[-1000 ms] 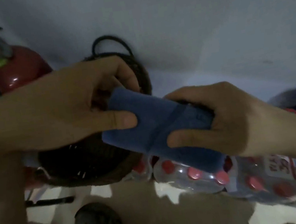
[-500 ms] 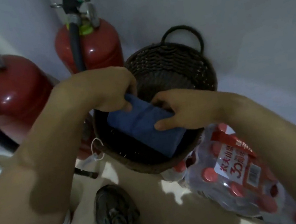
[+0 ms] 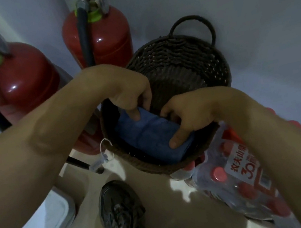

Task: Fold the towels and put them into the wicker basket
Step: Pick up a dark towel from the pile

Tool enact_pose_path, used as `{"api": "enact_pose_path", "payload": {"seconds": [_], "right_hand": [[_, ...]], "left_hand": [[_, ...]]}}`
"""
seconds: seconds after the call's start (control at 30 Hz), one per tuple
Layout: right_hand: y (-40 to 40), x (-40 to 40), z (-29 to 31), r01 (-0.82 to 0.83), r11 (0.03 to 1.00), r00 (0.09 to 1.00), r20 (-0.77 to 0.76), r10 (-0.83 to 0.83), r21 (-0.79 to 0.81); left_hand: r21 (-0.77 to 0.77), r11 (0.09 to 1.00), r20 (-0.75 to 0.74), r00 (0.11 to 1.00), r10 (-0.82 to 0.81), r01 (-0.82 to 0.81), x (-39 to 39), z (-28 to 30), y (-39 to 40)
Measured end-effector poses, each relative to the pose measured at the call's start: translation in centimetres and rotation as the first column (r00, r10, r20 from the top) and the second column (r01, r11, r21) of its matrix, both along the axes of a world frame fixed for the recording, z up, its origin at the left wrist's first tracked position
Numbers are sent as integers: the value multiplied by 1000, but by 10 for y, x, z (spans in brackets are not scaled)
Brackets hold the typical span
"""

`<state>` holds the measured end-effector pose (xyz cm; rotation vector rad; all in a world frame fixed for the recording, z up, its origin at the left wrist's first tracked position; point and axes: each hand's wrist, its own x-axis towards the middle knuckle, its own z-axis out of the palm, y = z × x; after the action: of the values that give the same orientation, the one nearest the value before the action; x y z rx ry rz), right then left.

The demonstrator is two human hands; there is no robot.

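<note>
From the head camera I see my left hand [image 3: 133, 95] reaching over the near-left rim of the dark brown round wicker basket [image 3: 187, 64], fingers curled down and thumb pressed on the upper-left end of the folded dark blue towel [image 3: 149, 135], so it grips that end. The towel lies inside the basket, tilted, its lower-right corner down near the basket's near rim. My right hand [image 3: 191, 115] comes over the near-right rim; its thumb presses on the towel's lower-right end and its curled fingers go behind the far edge, holding that end too. Left of the basket stand two red fire extinguishers with black hoses, one large at the left edge of the view [image 3: 20, 79] and one further back [image 3: 99, 33] just beside the basket's far-left wall. A small white tag on a loop [image 3: 102, 153] hangs at the basket's near-left rim. A dark sports shoe [image 3: 122, 213] stands on the beige floor [image 3: 172, 218] below the basket. To the right, a shrink-wrapped pack of clear bottles with red caps [image 3: 239, 182] touches the basket's near-right side, under my right forearm. The basket's far half, below its loop handle [image 3: 191, 26], is open, against the pale wall [image 3: 246, 0].
</note>
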<state>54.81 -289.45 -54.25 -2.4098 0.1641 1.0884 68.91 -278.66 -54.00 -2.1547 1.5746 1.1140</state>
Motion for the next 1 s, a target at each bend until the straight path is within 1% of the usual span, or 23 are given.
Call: {"api": "enact_pose_path", "payload": {"seconds": [0.07,0.13,0.23,0.27,0.3,0.33,0.37,0.4,0.43,0.47,0.5,0.53,0.57,0.6,0.67,0.7,0.77,0.8,0.83,0.87,0.93,0.97,1.0], "right_hand": [[3,2,-2,-6,999,1000,-8,6,-37],[8,1,-6,5,994,999,42,-1,-110],[8,-6,-4,19,969,979,199,31,-245],[3,-11,-1,34,967,959,281,40,-253],[-5,-18,5,64,972,922,385,29,-227],[-15,-28,11,107,979,863,506,-6,-171],[-26,-39,19,151,982,776,628,-50,-109],[-36,-52,26,192,979,674,734,-85,-63],[-47,-68,32,237,971,572,814,-105,-41],[-56,-86,38,290,957,489,864,-121,-29],[-65,-106,44,347,938,434,889,-148,-13],[-73,-128,50,401,916,406,894,-189,12],[-80,-152,55,443,896,406,885,-230,29],[-86,-176,60,474,880,432,864,-260,28],[-98,-224,69,521,854,522,798,-301,-18],[-104,-248,74,547,836,561,760,-328,-44],[-116,-298,80,596,794,618,700,-358,-120],[-120,-324,83,624,764,625,691,-363,-162],[-124,-350,84,662,724,610,699,-372,-193],[-128,-376,85,716,663,569,732,-374,-218],[-133,-426,83,831,478,466,824,-321,-284],[-136,-447,79,879,373,419,855,-305,-298],[-137,-465,74,910,290,381,870,-312,-295]], "left_hand": [[7,1000,45,999,-11,11,-2,-6,-1],[-4,1000,97,995,-20,21,-6,-14,-3],[-76,996,170,985,-31,44,-12,-14,-4],[-140,989,188,982,-15,42,-11,-8,-3],[-235,971,187,982,15,30,-11,1,-2],[-354,935,152,987,53,4,-12,11,-3],[-475,879,69,994,83,-41,-17,22,-6],[-576,809,-69,994,91,-114,-27,34,-11],[-637,741,-232,970,78,-212,-43,45,-19],[-664,686,-367,929,47,-298,-62,55,-29],[-691,642,-425,905,10,-332,-82,62,-42],[-726,615,-405,914,-19,-309,-103,66,-57],[-761,599,-334,942,-34,-248,-125,67,-72],[-788,589,-249,967,-42,-177,-147,64,-86],[-815,573,-130,991,-40,-84,-190,54,-111],[-828,557,-107,993,-49,-61,-213,47,-120],[-850,525,-129,984,-126,-44,-263,37,-137],[-856,515,-161,969,-190,-41,-288,32,-146],[-862,506,-194,947,-254,-41,-311,27,-154],[-869,493,-223,925,-307,-46,-332,22,-163],[-884,466,-238,896,-374,-41,-371,10,-180],[-886,462,-237,890,-391,-33,-387,5,-187],[-884,466,-248,880,-405,-35,-401,-1,-193]]}}
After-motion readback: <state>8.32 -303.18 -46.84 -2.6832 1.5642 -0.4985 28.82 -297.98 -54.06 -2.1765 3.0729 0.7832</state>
